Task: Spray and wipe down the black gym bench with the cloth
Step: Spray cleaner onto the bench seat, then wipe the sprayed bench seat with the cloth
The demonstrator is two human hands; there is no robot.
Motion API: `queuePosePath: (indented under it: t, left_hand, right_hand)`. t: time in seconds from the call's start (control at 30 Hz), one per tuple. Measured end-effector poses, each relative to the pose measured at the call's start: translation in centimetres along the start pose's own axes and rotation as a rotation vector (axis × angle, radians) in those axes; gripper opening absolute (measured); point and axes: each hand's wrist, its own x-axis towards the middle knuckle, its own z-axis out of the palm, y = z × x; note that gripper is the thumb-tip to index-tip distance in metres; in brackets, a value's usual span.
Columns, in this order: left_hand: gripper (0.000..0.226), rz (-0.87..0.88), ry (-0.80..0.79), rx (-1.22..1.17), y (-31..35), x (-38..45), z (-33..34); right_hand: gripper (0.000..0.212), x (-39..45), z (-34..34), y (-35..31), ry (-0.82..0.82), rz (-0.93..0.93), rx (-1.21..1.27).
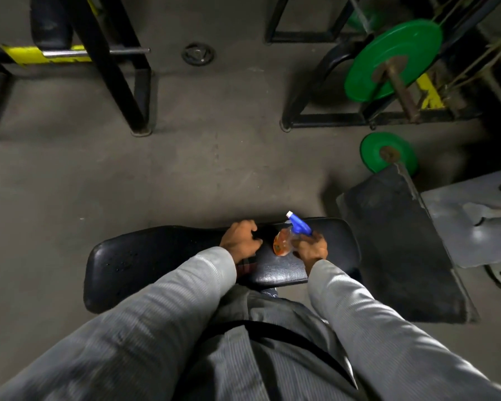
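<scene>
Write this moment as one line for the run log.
stage: spraying | right hand: holds spray bottle | left hand: fist on black bench | cloth: partly hidden

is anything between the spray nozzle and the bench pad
Nothing visible does. The right hand holds the spray bottle just over the bench, and the pad's left stretch lies bare. The left hand rests on the pad beside the bottle, gripping something dark, probably the cloth.

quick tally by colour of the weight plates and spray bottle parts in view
green weight plates: 2, large one and small one
blue spray head: 1
orange bottle body: 1
total: 4
</scene>
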Motion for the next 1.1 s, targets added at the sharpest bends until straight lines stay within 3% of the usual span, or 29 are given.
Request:
queuePosePath:
  t: [0.07,0.17,0.47,0.73,0.87,1.1]
  left_hand:
    - [0.042,0.002,-0.014,0.013,0.4,0.2,0.1]
    - [0.041,0.015,-0.024,0.038,1.0,0.2,0.1]
    - [0.041,0.024,0.008,0.016,0.5,-0.7,0.1]
    - [0.043,-0.020,0.047,-0.018,-0.4,-1.3,-0.6]
    - [0.040,-0.036,0.057,-0.035,-1.1,-1.7,-0.6]
    - [0.018,-0.070,0.169,-0.034,-3.0,-3.6,-0.3]
  right_hand:
    - [0.046,2.3,0.3,1.8,0.032,0.035,0.151]
    - [0.054,-1.5,0.2,-0.5,0.055,0.063,0.317]
    - [0.058,-3.1,0.3,-0.7,0.044,0.137,0.388]
    - [0.052,-2.4,1.1,0.0,0.005,0.149,0.214]
    - [0.010,-3.4,1.8,-0.3,-0.076,0.133,0.100]
    - [0.022,-4.4,6.4,-0.7,-0.228,0.038,-0.015]
